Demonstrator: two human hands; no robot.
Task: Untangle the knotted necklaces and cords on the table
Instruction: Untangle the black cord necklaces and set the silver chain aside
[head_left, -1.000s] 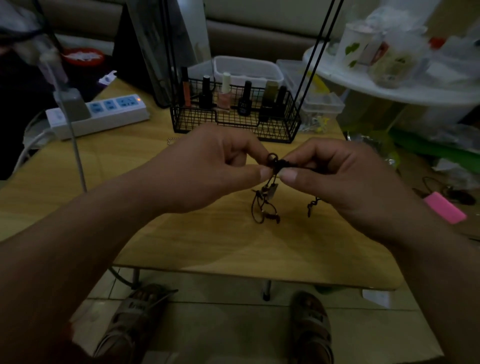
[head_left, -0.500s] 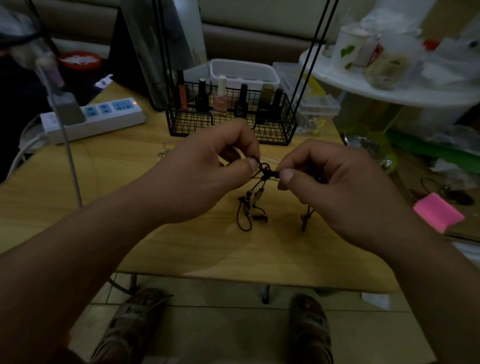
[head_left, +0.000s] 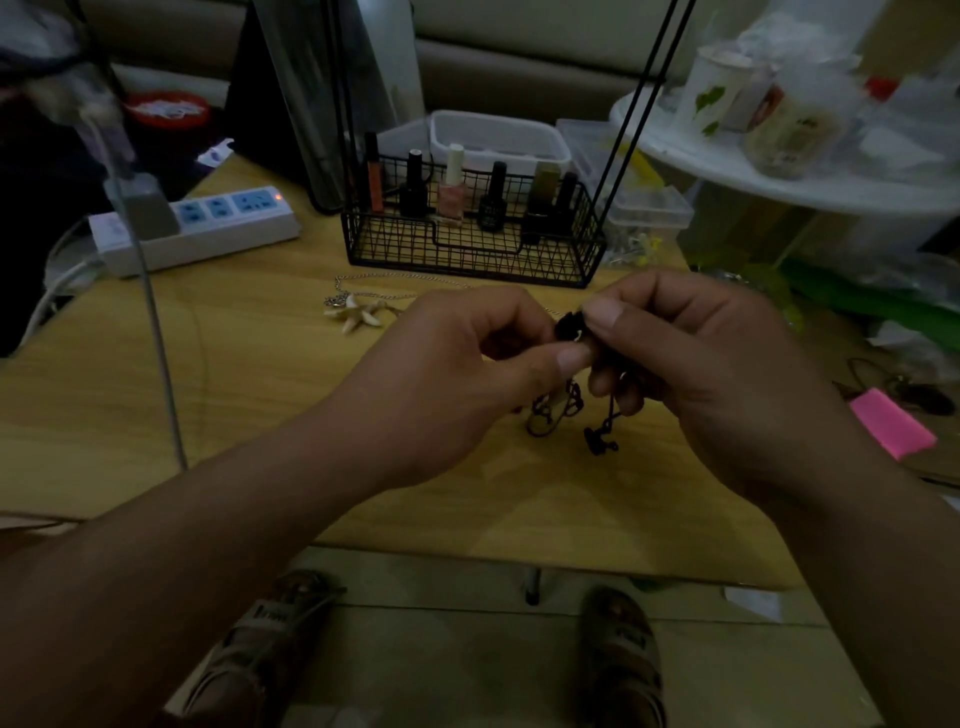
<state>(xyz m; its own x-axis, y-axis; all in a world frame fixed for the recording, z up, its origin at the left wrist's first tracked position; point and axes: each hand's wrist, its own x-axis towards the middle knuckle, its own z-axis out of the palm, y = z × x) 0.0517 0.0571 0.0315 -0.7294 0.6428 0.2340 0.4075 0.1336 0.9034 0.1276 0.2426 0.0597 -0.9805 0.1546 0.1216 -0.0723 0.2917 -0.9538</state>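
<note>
Black cord knot (head_left: 569, 326) | pinched: left hand (head_left: 467, 374), right hand (head_left: 701, 364)

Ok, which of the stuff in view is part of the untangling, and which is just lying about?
Part of the job: black knotted cord, pinched by left hand and right hand; starfish chain necklace on the table.
Lying about: wire basket of polish bottles, power strip, pink block.
</note>
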